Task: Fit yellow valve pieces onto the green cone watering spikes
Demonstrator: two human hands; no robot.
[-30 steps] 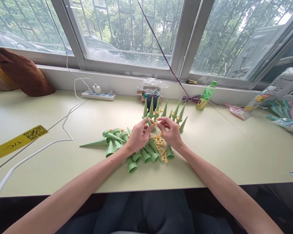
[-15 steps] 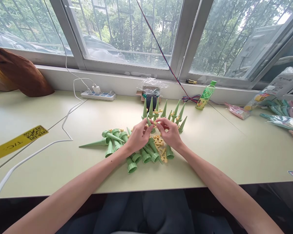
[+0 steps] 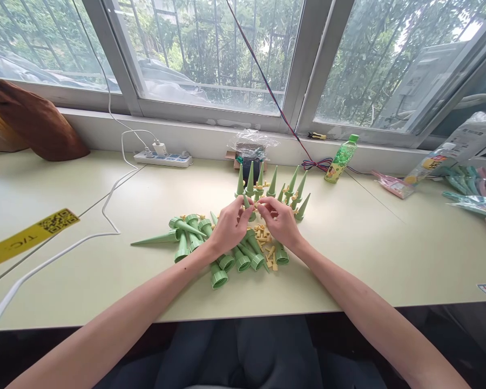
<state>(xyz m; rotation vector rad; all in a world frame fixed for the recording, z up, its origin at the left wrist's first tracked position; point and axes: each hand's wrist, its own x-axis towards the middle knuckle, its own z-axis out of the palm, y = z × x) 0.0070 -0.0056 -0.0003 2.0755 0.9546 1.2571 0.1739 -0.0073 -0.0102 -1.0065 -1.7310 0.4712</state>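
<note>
clasping a green spike point(image 3: 247, 203), the left hand point(image 3: 230, 222) has the right hand point(image 3: 281, 219), grip unreadable, closer now, suggesting fine handwork.

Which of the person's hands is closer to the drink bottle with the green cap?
Right. The right hand is in front of the bottle, off to its left. The left hand is farther left, holding a green spike.
</note>
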